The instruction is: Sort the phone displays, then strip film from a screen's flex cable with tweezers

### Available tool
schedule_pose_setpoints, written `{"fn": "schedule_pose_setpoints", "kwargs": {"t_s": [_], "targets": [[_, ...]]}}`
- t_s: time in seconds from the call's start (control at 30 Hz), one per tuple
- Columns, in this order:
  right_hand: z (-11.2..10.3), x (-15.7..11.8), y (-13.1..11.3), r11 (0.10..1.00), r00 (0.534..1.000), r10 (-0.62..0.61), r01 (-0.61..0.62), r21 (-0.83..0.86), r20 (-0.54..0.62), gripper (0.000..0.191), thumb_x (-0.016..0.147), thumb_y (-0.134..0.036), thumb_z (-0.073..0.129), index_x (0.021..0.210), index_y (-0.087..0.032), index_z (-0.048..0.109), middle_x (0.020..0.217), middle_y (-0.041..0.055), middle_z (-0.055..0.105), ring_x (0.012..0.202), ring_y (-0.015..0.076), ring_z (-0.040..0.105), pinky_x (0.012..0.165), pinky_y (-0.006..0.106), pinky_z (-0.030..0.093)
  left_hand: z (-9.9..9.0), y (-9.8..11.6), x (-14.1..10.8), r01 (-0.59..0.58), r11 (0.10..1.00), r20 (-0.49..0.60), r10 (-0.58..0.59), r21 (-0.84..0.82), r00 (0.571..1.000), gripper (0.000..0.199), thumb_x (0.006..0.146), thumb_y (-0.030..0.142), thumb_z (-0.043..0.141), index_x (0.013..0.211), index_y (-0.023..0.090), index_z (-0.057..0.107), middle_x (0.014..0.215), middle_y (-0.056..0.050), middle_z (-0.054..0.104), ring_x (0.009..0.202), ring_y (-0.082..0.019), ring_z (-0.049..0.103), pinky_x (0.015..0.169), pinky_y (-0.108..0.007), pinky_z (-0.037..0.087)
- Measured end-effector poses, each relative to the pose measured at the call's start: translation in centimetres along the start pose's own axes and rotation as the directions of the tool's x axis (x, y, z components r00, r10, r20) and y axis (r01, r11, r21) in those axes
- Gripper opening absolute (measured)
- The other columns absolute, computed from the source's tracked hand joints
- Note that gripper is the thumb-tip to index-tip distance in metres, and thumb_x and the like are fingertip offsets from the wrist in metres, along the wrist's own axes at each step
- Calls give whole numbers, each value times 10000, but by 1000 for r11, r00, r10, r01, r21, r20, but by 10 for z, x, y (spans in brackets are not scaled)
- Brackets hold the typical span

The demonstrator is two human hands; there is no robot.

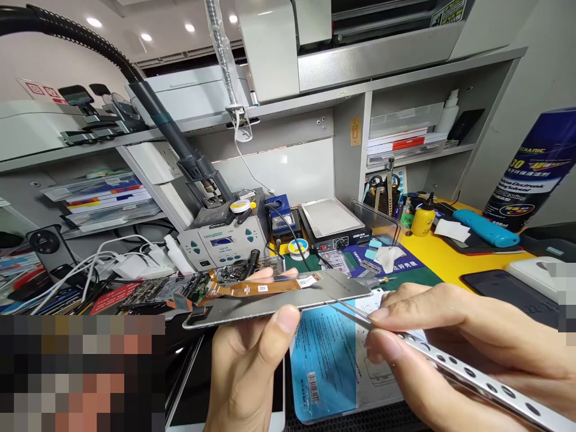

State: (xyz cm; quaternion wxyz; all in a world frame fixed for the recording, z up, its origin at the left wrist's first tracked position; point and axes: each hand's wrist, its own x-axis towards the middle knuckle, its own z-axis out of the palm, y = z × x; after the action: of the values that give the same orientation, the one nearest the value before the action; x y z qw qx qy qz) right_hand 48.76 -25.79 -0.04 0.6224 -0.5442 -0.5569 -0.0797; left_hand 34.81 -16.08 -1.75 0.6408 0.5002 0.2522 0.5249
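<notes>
My left hand [252, 360] is closed around a thin phone display panel [256, 307], thumb on its near edge and fingers behind it. The panel is tilted, its grey metal back facing up. An orange flex cable [247, 290] with a white label lies along that back. In my right hand [477, 342] is a pair of silver tweezers [468, 375] with holes along the handle, pinched between thumb and fingers. The tweezer tips are at the panel's near edge, right of my left thumb; whether they touch it I cannot tell.
Below the panel lie a blue-and-white package [324, 366] and a white-framed device [276, 408]. Behind stand a grey soldering station [225, 240] and a heating plate [335, 219]. On the right are a spray can [528, 174], a yellow bottle [423, 219] and a dark phone [504, 294].
</notes>
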Motion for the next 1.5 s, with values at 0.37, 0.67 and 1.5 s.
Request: {"fn": "schedule_pose_setpoints", "kwargs": {"t_s": [0.37, 0.67, 1.5], "targets": [[4, 3, 3, 1000, 1000, -8, 8, 5, 15, 206, 743, -137, 671, 820, -328, 674, 670, -90, 745, 480, 121, 659, 435, 216, 519, -2, -1, 1, 8, 998, 21, -9, 58, 1000, 220, 814, 374, 743, 972, 225, 709, 980, -39, 728, 1012, -278, 665, 1010, -479, 474], [-4, 3, 7, 994, 987, -77, 88, -70, 141, 309, 740, -95, 678, 951, -318, 648, 786, -75, 778, 549, 137, 705, 510, 222, 574, 6, 2, 3, 16, 997, -30, -14, 78, 999, 265, 780, 428, 759, 921, 206, 730, 997, -61, 753, 1030, -311, 678, 1019, -497, 483], [2, 5, 5, 998, 999, 42, -40, -56, 23, 142, 710, -173, 692, 676, -302, 642, 526, -91, 669, 366, 101, 575, 362, 198, 446, -2, -2, -1, 72, 997, -32, -71, 19, 997, 413, 764, 290, 775, 1160, 277, 661, 1127, -36, 760, 1135, -305, 673, 1151, -524, 359]]}}
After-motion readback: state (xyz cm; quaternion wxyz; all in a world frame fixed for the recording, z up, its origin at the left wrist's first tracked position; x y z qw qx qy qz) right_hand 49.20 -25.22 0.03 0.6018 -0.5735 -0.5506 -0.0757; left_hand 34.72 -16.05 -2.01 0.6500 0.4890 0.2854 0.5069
